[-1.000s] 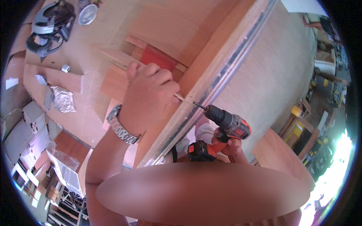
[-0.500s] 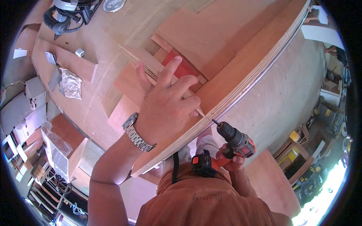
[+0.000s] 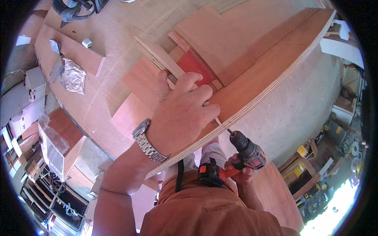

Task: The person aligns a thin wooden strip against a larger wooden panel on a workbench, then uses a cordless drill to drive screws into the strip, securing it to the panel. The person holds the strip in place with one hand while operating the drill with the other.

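My left hand (image 3: 187, 108), with a metal watch on its wrist, lies over the board (image 3: 271, 63). Its bent fingers grip a narrow wooden strip (image 3: 167, 59) running beneath it; a pale pointed end (image 3: 220, 121) comes out by the fingertips toward the board's near edge. Wrapped round its handle, my right hand (image 3: 240, 171) holds a black and orange cordless drill (image 3: 246, 149). The bit points at the layered plywood edge, its tip close to it; contact cannot be made out. A red piece (image 3: 195, 66) lies beyond my left fingers.
Flat wooden panels (image 3: 212, 35) lie on the big work surface. Farther left are a roll of tape (image 3: 87, 43), a crumpled silvery bag (image 3: 73, 76) and a black power tool (image 3: 69, 11). Wooden trays with tools (image 3: 303, 169) stand at the right.
The whole view has shifted slightly, so the board and both hands appear a little farther right. Both hands keep their grips, and the drill stays at the board's edge.
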Action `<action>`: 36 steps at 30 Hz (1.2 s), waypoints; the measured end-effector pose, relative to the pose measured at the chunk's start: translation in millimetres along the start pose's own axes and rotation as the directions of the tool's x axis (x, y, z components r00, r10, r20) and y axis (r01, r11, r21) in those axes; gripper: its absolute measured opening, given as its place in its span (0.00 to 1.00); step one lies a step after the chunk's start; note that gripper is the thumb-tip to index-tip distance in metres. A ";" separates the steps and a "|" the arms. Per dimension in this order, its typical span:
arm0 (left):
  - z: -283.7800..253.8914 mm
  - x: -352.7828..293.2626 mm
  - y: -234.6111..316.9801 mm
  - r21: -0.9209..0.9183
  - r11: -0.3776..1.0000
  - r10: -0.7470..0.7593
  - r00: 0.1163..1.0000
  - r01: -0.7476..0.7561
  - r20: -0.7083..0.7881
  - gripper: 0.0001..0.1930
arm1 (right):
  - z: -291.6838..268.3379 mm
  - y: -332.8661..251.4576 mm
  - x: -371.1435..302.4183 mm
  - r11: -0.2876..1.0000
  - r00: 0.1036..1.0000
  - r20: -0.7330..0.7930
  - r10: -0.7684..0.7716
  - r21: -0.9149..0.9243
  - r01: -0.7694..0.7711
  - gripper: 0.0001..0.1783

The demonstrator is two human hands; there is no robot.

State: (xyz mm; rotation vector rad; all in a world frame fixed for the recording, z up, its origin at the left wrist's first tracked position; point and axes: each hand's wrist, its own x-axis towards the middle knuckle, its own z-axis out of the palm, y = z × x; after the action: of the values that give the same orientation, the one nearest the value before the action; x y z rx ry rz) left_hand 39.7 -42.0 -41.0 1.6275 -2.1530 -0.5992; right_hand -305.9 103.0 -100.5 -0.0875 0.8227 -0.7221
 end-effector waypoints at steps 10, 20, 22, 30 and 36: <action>-1.4 1.7 -1.1 0.003 1.000 0.000 1.000 0.000 0.004 0.04 | -7.7 3.6 -1.7 1.000 1.000 0.000 0.004 0.009 -0.004 0.35; -1.5 2.1 -2.0 -0.180 0.983 -0.043 0.999 0.039 -0.023 0.11 | -6.8 3.0 -1.0 1.000 1.000 0.027 0.006 -0.012 -0.006 0.33; -3.4 1.1 -1.2 -0.146 0.988 -0.041 0.999 0.038 -0.012 0.12 | -7.7 4.2 -0.8 1.000 1.000 0.029 -0.004 0.008 0.004 0.36; -2.8 2.7 0.9 -0.216 0.974 -0.069 0.998 0.070 0.011 0.12 | -9.2 2.6 -0.7 1.000 0.999 0.049 -0.003 0.012 0.002 0.37; -4.1 3.2 1.3 -0.231 0.970 -0.068 0.998 0.069 0.015 0.12 | -6.8 2.0 -0.1 1.000 0.999 0.042 -0.005 0.008 0.005 0.37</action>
State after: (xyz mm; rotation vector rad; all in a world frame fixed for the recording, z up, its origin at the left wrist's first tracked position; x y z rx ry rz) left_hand 40.0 -45.2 -36.8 1.5783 -1.9540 -0.8446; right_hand -309.6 106.0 -105.9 -0.0971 0.7792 -0.7260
